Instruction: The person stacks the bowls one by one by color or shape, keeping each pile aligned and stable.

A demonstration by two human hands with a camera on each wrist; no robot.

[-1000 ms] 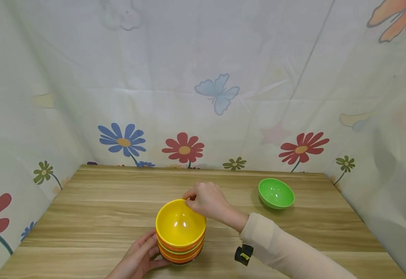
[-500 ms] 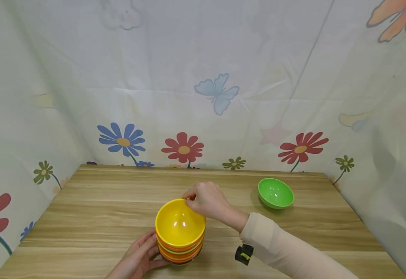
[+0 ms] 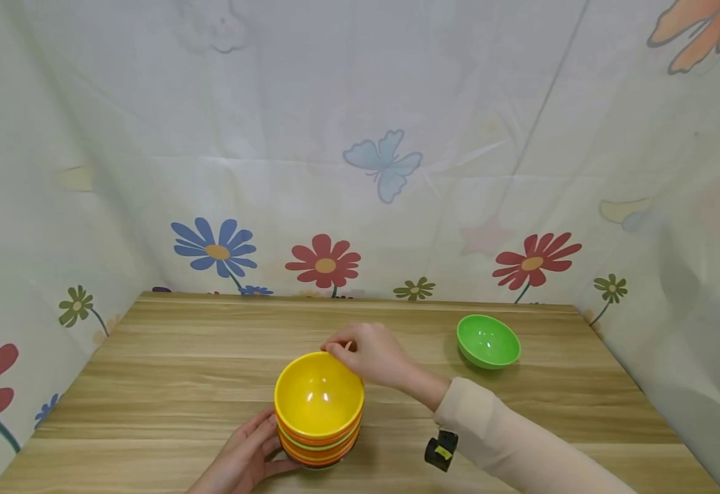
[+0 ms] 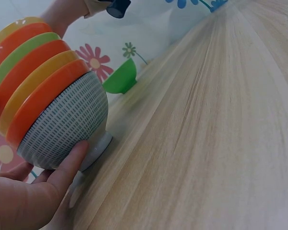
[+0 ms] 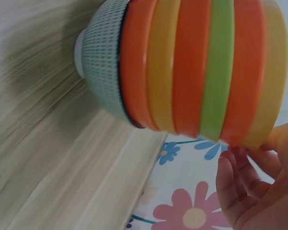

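A stack of nested bowls stands on the table, seen in all three views. A yellow bowl [image 3: 319, 396] tops it, above orange, green and yellow-orange bowls. The lowest is a white bowl with a blue-green dash pattern [image 4: 69, 122] and a pale foot. My left hand [image 3: 247, 449] grips the stack from the left; in the left wrist view its fingers lie against the patterned bowl. My right hand [image 3: 368, 353] is at the far rim of the yellow bowl, thumb and fingertips pinching the edge, as the right wrist view [image 5: 252, 184] shows.
A lone green bowl [image 3: 488, 343] sits at the back right of the wooden table [image 3: 199, 357]. Behind the table hangs a flowered cloth backdrop [image 3: 261, 171], which also closes off both sides. A small black device [image 3: 441, 450] is strapped at the right wrist.
My right hand has shifted slightly at the yellow bowl's rim, and a gap between thumb and forefinger shows more. The stack, the left hand and the green bowl stay put.
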